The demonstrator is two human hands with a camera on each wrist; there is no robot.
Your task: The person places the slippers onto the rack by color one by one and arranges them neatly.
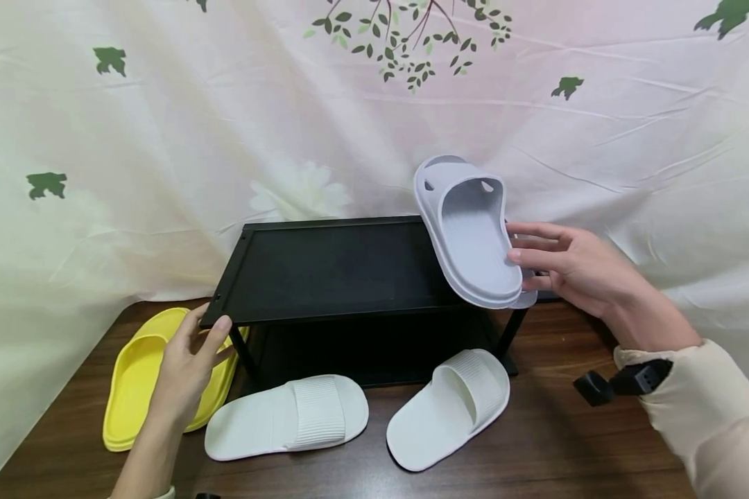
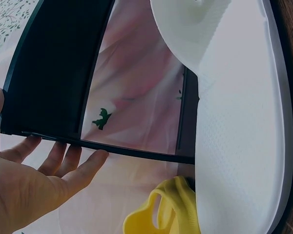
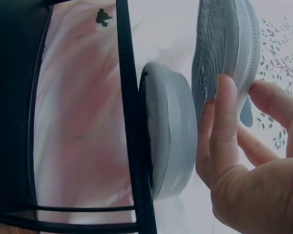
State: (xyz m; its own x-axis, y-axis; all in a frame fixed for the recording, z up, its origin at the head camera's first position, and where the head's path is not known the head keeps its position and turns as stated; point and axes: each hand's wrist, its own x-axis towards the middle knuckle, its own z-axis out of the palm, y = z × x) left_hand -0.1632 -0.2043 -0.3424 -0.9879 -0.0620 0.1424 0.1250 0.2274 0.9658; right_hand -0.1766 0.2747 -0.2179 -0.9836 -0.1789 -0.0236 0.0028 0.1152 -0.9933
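Note:
My right hand (image 1: 589, 274) pinches a pale grey slipper (image 1: 474, 222) by its side, thumb and fingers on opposite faces. The slipper is tilted up over the right end of a black two-tier rack (image 1: 343, 270). Below it, a second grey slipper (image 3: 173, 131) rests on the rack's top; in the head view it is mostly hidden. My left hand (image 1: 184, 364) grips the rack's front left corner, with the fingers along its side edge in the left wrist view. A yellow slipper pair (image 1: 139, 374) lies beside and partly behind that hand.
Two white ribbed slippers stand on the brown wooden table (image 1: 568, 443) in front of the rack: the left one (image 1: 256, 423) lies sideways, the right one (image 1: 424, 430) at a slant. A pale curtain (image 1: 193, 138) with leaf prints hangs behind.

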